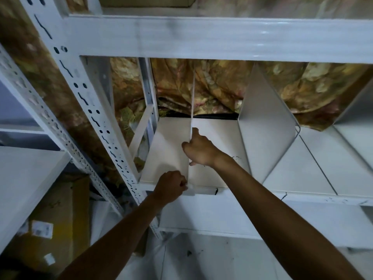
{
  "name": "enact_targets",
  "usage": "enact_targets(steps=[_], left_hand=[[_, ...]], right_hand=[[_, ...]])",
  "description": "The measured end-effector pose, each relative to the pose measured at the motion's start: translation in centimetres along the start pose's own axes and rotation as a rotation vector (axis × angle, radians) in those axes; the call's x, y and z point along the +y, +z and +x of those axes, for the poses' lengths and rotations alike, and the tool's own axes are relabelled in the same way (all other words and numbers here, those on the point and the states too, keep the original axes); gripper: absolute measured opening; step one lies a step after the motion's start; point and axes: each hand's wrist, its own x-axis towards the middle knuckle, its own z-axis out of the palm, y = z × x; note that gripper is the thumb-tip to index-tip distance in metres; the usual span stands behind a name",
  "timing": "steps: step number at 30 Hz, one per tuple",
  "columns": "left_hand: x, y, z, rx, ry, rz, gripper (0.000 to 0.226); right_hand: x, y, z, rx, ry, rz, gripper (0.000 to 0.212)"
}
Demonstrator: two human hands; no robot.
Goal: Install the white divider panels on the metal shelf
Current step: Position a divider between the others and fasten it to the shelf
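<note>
A thin white divider panel (192,102) is seen edge-on, standing upright on the metal shelf (167,150). Its long bottom edge runs from the front lip of the shelf straight back toward the flowered cloth (218,81) behind. The panel is placed between the slotted upright post (88,98) on the left and a second divider panel (266,118) already standing to the right, well apart from it.

The right hand (198,149) is reached deeper into the shelf and is closed on the front edge of the thin panel, part way up. The left hand (171,183) is lower and nearer the body, at the front lip of the shelf. It is clenched on something small and white at the panel's bottom front corner; whether that is a clip or part of the panel cannot be told.

So the panel lies straight ahead of both hands, with the left hand at its foot and the right hand higher on it. The next move is judged to turn on that foot: the bottom corner likely has to be lined up with the front lip while the panel is kept straight by the right hand. If the top is let lean, the bottom edge may not sit flat.
</note>
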Motion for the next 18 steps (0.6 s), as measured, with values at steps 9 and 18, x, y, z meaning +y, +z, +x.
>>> enact_targets(steps=[9,18], left_hand=[[-0.5,0.2,0.4,-0.008,0.035,-0.037,0.023],[-0.3,-0.3,0.7,-0.023,0.021,-0.073,0.024]], right_hand=[[-1.2,-0.5,-1.6,0.242,-0.119,-0.062,0.054],[-2.2,-1.9,-1.9,0.168,-0.116,-0.096,0.057]])
